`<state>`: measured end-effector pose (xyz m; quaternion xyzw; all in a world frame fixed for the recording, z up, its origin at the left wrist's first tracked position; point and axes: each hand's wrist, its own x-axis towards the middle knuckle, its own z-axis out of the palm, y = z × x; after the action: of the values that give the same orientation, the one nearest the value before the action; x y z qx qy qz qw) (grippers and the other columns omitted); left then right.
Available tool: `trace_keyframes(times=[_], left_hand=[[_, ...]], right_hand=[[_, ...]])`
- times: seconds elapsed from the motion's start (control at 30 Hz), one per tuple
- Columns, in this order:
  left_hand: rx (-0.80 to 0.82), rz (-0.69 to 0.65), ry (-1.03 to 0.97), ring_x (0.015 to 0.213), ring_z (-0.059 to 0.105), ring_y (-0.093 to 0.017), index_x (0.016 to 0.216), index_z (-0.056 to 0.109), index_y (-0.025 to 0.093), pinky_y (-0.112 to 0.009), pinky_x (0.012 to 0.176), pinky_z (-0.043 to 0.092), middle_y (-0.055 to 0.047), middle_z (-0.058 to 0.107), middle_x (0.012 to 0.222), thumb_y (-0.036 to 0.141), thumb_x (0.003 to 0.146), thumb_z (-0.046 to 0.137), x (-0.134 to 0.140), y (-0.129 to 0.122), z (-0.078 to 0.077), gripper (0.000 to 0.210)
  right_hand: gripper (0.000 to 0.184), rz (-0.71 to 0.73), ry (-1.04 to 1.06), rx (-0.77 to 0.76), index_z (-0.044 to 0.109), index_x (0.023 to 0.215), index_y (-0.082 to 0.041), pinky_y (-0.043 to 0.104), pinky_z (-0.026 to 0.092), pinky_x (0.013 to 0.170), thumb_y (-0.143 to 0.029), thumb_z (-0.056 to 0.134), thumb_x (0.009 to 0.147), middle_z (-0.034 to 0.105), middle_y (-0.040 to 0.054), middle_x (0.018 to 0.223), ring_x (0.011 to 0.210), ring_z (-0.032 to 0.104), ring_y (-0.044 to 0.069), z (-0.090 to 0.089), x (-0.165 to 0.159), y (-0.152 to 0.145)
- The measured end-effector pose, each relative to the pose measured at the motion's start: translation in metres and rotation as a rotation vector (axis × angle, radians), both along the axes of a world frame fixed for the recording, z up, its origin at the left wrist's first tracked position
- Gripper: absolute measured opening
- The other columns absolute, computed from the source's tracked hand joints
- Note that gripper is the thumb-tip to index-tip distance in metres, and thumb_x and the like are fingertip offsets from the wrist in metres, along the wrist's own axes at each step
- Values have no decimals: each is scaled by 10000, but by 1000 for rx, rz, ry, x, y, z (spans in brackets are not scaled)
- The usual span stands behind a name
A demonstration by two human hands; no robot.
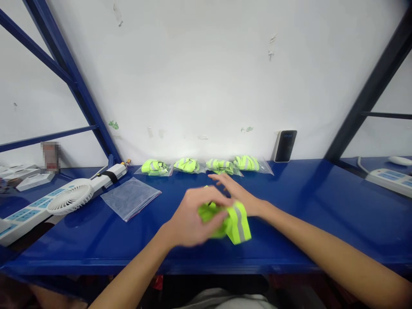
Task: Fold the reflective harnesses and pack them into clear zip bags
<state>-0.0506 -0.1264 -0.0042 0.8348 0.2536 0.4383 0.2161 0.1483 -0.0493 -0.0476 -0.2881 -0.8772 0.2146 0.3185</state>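
Observation:
My left hand [196, 219] is closed around a fluorescent yellow-green reflective strap [239, 223] with a silver stripe, held over the front of the blue shelf. One flat end of the strap hangs out to the right of the fingers; the rest is bunched in the hand and slightly blurred. Just behind it, my right hand [240, 195] has its fingers stretched out toward the left, partly hidden by the left hand and strap. An unfilled clear zip bag [131, 197] lies flat to the left of my hands.
Several bagged yellow-green straps [186, 165] line the wall. A black-screened device [285, 146] leans at back right. On the left are a long white power strip [30, 210] and a small white fan [71, 198]. Blue metal posts [69, 77] frame the shelf.

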Motion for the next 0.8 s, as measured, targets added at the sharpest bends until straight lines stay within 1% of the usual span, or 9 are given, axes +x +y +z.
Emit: trace_keyframes(times=[0.1, 0.17, 0.23, 0.3, 0.4, 0.47, 0.57, 0.67, 0.8], left_hand=[[-265, -267, 170, 727, 666, -204, 946, 715, 234, -353, 774, 519, -49, 724, 763, 524, 869, 562, -23, -45, 10, 337], [-308, -225, 245, 684, 641, -165, 890, 710, 195, -299, 726, 497, -39, 703, 739, 527, 889, 541, -35, -49, 18, 372], [-267, -65, 299, 668, 608, -132, 840, 704, 179, -256, 684, 463, -22, 685, 723, 436, 931, 517, -41, -32, 24, 331], [-228, 57, 282, 699, 601, -126, 843, 699, 177, -240, 679, 446, -14, 685, 751, 394, 949, 500, -40, 0, 25, 313], [-214, 105, 278, 796, 620, -147, 879, 703, 173, -250, 723, 452, -28, 703, 859, 392, 944, 500, -33, 48, 20, 306], [-197, 123, 288, 778, 617, -149, 870, 701, 166, -253, 697, 444, -32, 695, 840, 389, 928, 519, -28, 65, 12, 294], [-158, 62, 373, 727, 599, -139, 745, 671, 160, -259, 690, 428, -21, 673, 764, 399, 867, 607, -23, 62, -1, 276], [-113, -56, 552, 677, 572, -139, 624, 624, 167, -271, 675, 405, -4, 647, 671, 503, 706, 759, -20, 36, -14, 371], [-6, -166, 652, 733, 575, -179, 644, 656, 181, -302, 695, 404, -28, 649, 683, 617, 612, 783, -14, 7, -27, 455]], right_hand=[[453, 50, -179, 335, 513, 1367, -220, 493, 409, 1009, -375, 525, 942, 505, 165, 1358, 1227, 489, 307, 9, -9, -20], [433, 126, -275, 386, 567, 1300, -211, 484, 429, 970, -411, 562, 917, 557, 154, 1274, 1151, 530, 298, 14, -13, -30], [550, 163, -357, 351, 543, 1328, -212, 494, 431, 973, -431, 661, 837, 551, 155, 1293, 1163, 531, 315, 17, -13, -34], [699, 161, -422, 291, 459, 1415, -217, 506, 414, 1008, -347, 719, 780, 498, 167, 1389, 1252, 486, 341, 16, -11, -32], [794, 128, -458, 217, 350, 1497, -231, 504, 381, 1056, -135, 657, 772, 417, 160, 1495, 1346, 409, 338, 12, -5, -21], [827, 114, -440, 152, 322, 1515, -251, 484, 394, 1051, -56, 604, 761, 397, 140, 1519, 1358, 399, 320, 10, -1, -13], [767, 137, -355, 23, 369, 1491, -275, 444, 426, 1025, -117, 633, 789, 423, 119, 1502, 1329, 440, 299, 9, 5, -2], [673, 183, -233, -78, 468, 1425, -259, 411, 411, 1041, -329, 718, 805, 503, 103, 1427, 1277, 495, 282, 12, 10, 6], [383, 5, -7, -204, 642, 1182, -199, 356, 488, 850, -435, 605, 883, 673, 62, 1107, 964, 623, 235, 8, 14, 20]])
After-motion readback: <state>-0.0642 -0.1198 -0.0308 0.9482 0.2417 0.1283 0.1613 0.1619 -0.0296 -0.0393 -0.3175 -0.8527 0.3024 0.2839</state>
